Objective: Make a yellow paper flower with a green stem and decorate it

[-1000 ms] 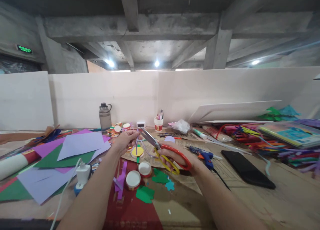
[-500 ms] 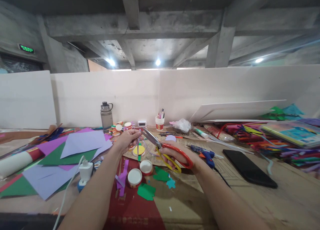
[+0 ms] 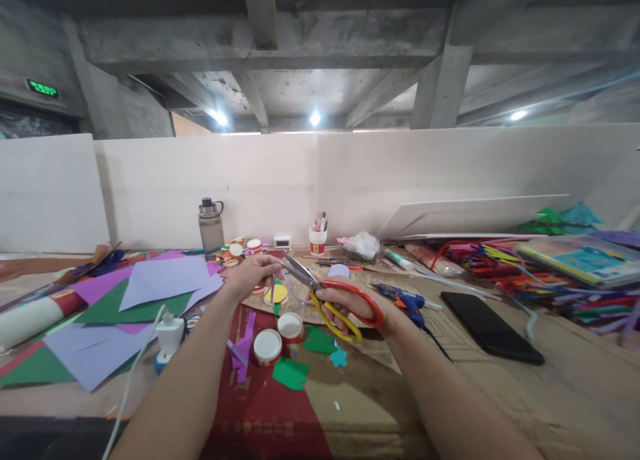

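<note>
My right hand point(image 3: 345, 303) grips a pair of scissors point(image 3: 301, 271) with one red and one yellow handle; the blades point up and left. At the blade tips, my left hand point(image 3: 257, 273) pinches a thin light-purple strip point(image 3: 295, 288) that curls down between the hands. Below the hands lies a yellow disc point(image 3: 276, 294) with a green strip under it. Nearer to me are two white-topped round cups point(image 3: 267, 347), green paper pieces point(image 3: 291, 373), a blue flower shape point(image 3: 339, 357) and purple paper strips point(image 3: 244, 350).
To the left lie coloured sheets point(image 3: 165, 283) and a white plug with a cable point(image 3: 170, 333). A bottle point(image 3: 211, 230) and a pen cup point(image 3: 317, 240) stand at the back. On the right are a blue glue gun point(image 3: 407, 303), a black phone point(image 3: 490, 327) and bundled pipe cleaners point(image 3: 480, 263).
The whole view has shifted slightly, with things sitting a little higher and further left. Both hands keep nearly the same pose, the scissors still at the strip.
</note>
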Tool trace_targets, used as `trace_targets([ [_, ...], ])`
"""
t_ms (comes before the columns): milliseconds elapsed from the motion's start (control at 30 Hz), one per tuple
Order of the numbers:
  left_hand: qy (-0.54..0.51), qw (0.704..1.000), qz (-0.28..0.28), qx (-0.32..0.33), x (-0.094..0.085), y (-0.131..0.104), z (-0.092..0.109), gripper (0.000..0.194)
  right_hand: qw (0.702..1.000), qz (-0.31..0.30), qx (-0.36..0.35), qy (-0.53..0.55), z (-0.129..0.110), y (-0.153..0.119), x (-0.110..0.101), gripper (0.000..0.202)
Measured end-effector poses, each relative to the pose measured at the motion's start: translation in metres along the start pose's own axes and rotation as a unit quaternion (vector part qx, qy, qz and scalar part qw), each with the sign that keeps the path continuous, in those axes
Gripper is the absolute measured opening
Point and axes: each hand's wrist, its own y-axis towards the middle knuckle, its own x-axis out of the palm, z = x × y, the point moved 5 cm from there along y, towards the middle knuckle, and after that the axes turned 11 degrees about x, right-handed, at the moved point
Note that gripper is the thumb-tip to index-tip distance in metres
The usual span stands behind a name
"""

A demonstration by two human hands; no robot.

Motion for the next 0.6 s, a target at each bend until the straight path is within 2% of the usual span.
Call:
trace_targets([
  [300, 0.023, 0.999, -0.024, 0.005, 0.002, -0.001, -0.001, 0.033, 0.998, 0.019, 0.050, 0.018, -0.001, -0.003, 0.002, 0.022],
  [433, 0.018, 0.999, -0.030, 0.004, 0.003, -0.001, -0.003, 0.033, 0.999, 0.025, 0.045, 0.014, -0.007, -0.006, 0.007, 0.020],
  [600, 0.025, 0.999, -0.027, 0.015, 0.001, 0.000, -0.005, 0.033, 0.998, 0.037, 0.040, -0.028, -0.006, -0.004, 0.005, 0.027],
])
